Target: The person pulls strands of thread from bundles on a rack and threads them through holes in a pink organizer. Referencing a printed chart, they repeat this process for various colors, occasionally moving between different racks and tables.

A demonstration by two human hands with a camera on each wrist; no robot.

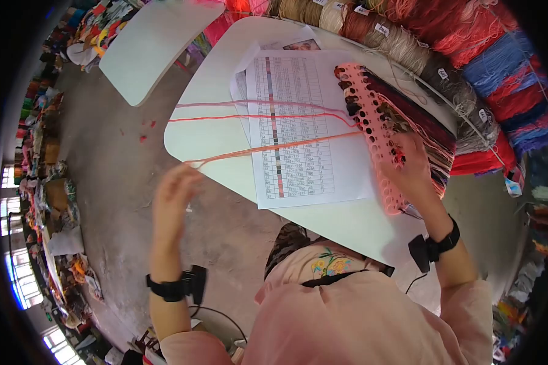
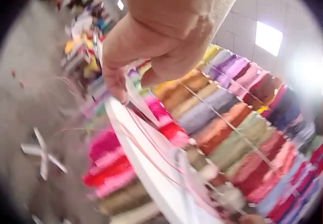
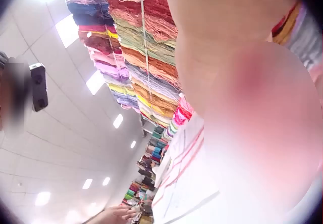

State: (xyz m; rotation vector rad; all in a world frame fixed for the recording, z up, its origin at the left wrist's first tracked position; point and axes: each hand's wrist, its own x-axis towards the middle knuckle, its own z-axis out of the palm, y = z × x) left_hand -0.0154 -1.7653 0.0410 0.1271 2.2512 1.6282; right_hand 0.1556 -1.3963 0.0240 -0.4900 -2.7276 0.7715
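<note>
A pink strip with rows of holes (image 1: 371,131) lies on the right of the white table, dark and coloured threads fanning from its right side. My right hand (image 1: 411,170) is over its lower half, fingers bent round it; what the fingertips touch is partly hidden. Orange thread (image 1: 274,146) runs from the strip leftward to my left hand (image 1: 176,204), whose fingertips pinch its end just past the table edge. In the left wrist view, my left hand (image 2: 156,42) has thumb and fingers bent downward. Red thread (image 1: 237,116) and mauve thread (image 1: 237,103) lie above the orange one.
Printed colour charts (image 1: 304,176) lie under the threads on the white table (image 1: 341,222). Hanks of yarn (image 1: 383,30) hang along the far and right sides. A second white table (image 1: 158,48) stands at the upper left, with grey floor between.
</note>
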